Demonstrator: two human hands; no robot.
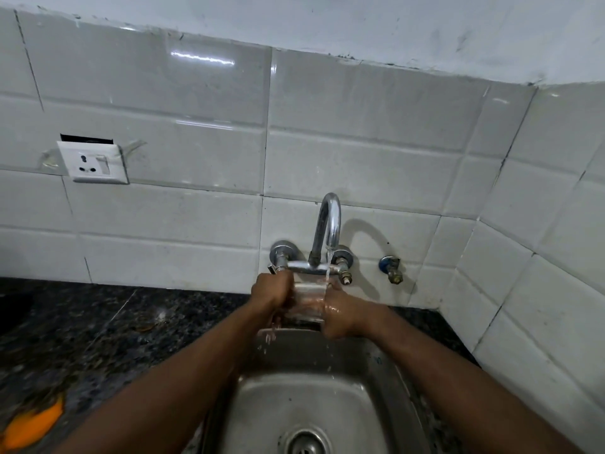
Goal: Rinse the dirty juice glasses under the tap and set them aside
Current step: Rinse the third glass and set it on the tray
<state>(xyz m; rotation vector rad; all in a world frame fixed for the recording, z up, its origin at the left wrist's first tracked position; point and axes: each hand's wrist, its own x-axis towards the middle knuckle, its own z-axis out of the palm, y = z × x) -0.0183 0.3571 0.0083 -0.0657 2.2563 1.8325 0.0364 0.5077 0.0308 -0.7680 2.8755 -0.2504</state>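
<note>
Sink: a steel basin (386,381) fills the bottom centre of the frame, with the drain (304,444) at the lower edge. Working over it means the runoff and any slip land inside it.
Counter: dark speckled stone (98,322) runs along the left. A blurred orange object (32,424) lies at the lower left corner. The bare stone looks like the likely place for rinsed glasses.
Left hand: the left hand (271,294) is at centre frame, its fingers curled round the left end of the glass.
Right hand: the right hand (340,314) is wet and clasps the right end of the glass.
Juice glass: the clear juice glass (307,299) is held between both hands above the back rim of the sink. Which way its mouth faces cannot be told.
Water: a thin stream (328,267) falls onto the right side of the glass and the right hand.
Technique: wet glass is slippery, so one hand should grip firmly while the other rubs. The glass should be turned so the stream runs inside as well as over the rim.
Tap: the chrome spout (330,221) arches just behind the hands.
Wall: white tiles (360,142) cover the background, with a socket (93,162) at mid left.
</note>
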